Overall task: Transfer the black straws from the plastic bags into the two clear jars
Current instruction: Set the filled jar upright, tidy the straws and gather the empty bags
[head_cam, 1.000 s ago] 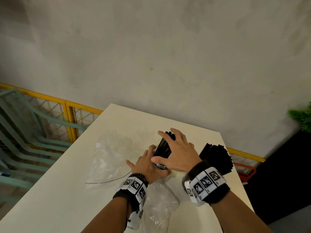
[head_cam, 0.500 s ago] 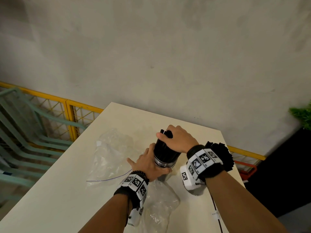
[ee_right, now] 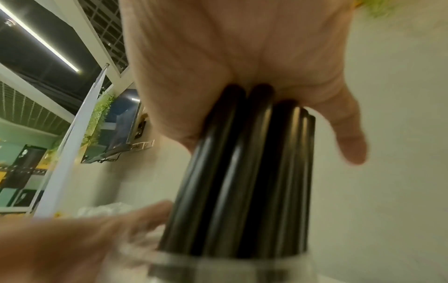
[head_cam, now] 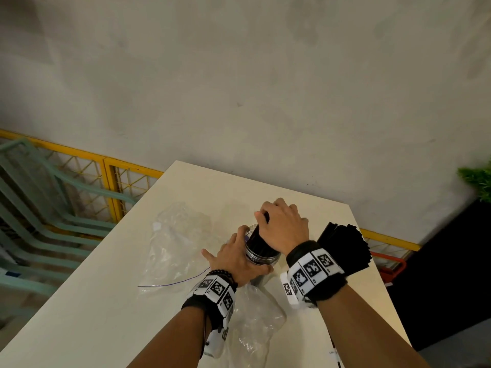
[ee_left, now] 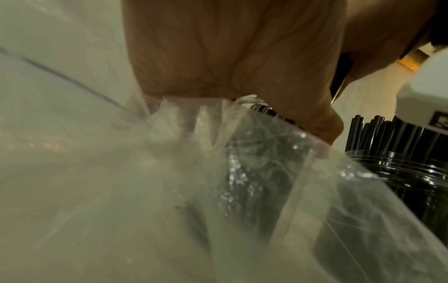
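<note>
On the white table [head_cam: 111, 301] my left hand [head_cam: 237, 257] grips a clear jar [head_cam: 259, 259] by its side. A bundle of black straws [head_cam: 258, 241] stands in it, tilted slightly away from me. My right hand [head_cam: 281, 227] sits on top of the bundle, palm on the straw ends and fingers curled over them. The right wrist view shows the straws [ee_right: 242, 181] running from the palm down into the jar's rim [ee_right: 218, 268]. A second jar [ee_left: 400, 172], full of black straws [head_cam: 345, 245], stands to the right behind my right wrist.
One crumpled clear plastic bag [head_cam: 175, 240] lies left of the jar, and another [head_cam: 255, 322] lies under my left wrist, filling the left wrist view [ee_left: 218, 191]. The table's right edge is close to the second jar. A yellow railing [head_cam: 111, 166] and green chairs stand beyond the left edge.
My right hand went from spread fingers around the straw bundle to curling over its top. The straws now stand lower in the jar. The left hand has stayed on the jar.
</note>
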### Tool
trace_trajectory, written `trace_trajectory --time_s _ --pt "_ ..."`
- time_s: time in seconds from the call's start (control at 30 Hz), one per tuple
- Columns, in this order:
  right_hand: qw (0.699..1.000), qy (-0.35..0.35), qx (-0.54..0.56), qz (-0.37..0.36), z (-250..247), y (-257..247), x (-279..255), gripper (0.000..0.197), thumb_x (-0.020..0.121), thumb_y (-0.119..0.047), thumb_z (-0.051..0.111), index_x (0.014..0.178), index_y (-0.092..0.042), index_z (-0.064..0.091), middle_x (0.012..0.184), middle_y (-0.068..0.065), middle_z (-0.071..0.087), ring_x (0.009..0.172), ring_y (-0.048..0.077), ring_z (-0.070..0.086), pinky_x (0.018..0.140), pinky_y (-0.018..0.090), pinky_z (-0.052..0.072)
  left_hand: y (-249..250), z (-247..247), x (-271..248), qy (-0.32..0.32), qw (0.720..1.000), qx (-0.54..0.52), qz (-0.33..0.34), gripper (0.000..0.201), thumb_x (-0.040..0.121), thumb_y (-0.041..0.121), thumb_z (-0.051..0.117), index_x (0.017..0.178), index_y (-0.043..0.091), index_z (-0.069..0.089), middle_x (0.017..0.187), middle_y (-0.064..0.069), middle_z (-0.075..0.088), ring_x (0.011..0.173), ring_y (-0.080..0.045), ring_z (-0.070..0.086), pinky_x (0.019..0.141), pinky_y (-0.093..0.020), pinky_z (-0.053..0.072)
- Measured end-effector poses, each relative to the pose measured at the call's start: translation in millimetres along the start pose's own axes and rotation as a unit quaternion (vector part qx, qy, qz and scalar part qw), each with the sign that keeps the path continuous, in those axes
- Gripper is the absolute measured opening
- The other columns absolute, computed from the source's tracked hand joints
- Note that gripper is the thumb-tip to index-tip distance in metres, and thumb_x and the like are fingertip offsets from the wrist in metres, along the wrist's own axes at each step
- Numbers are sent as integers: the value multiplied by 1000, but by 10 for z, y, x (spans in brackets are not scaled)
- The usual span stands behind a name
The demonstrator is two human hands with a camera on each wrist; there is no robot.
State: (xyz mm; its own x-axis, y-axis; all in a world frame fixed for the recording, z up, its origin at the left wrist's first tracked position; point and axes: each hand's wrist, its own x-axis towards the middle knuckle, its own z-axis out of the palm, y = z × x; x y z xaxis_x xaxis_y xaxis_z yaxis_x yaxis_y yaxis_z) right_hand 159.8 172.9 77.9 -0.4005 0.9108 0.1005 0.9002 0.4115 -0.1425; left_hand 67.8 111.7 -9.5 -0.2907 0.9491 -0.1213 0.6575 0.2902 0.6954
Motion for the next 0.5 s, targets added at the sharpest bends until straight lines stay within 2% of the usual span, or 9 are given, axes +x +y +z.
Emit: trace_trajectory --time_s 0.07,0.13,0.23,0.33,0.4,0.5 --pt "998 40 -5 -51 56 46 -36 35 99 -42 37 111 -22 63 117 0 60 108 26 52 89 48 49 3 10 2 -4 1000 2 -4 108 51 76 66 138 39 13 140 15 52 123 -24 58 106 -79 10" --pt "994 45 23 -101 56 83 -33 32 100 -40 39 106 -21 64 112 -1 60 104 23 52 89 46 49 8 11 5 -2 1000 3 -4 107 52 76 65 137 38 13 141 14 51 123 -25 59 106 -80 11" --pt "993 -16 39 -108 -13 168 51 31 100 -42 40 106 -22 63 115 -2 55 109 21 49 94 43 46 13 -2 1 -2 1000 -4 1 103 53 74 65 135 39 13 141 14 51 122 -26 59 105 -80 11" --pt "985 -110 90 -93 -154 267 165 41 94 -58 39 106 -27 64 119 -2 54 114 21 49 100 46 43 11 -1 8 -6 1000 -10 7 103 52 73 65 134 39 14 140 14 52 122 -26 60 105 -81 10" --pt "978 -82 173 -86 -294 326 199 38 95 -56 42 107 -29 66 121 -1 57 113 20 53 102 43 42 -2 -4 7 -3 1000 -14 9 102 50 73 66 133 40 16 139 16 52 122 -25 59 104 -81 10" --pt "970 10 237 -43 -436 423 221 22 99 -39 49 100 -26 66 119 2 62 111 23 58 99 38 45 -3 1 7 1 1000 -18 8 100 50 74 66 131 42 17 138 17 53 121 -24 59 104 -80 11"
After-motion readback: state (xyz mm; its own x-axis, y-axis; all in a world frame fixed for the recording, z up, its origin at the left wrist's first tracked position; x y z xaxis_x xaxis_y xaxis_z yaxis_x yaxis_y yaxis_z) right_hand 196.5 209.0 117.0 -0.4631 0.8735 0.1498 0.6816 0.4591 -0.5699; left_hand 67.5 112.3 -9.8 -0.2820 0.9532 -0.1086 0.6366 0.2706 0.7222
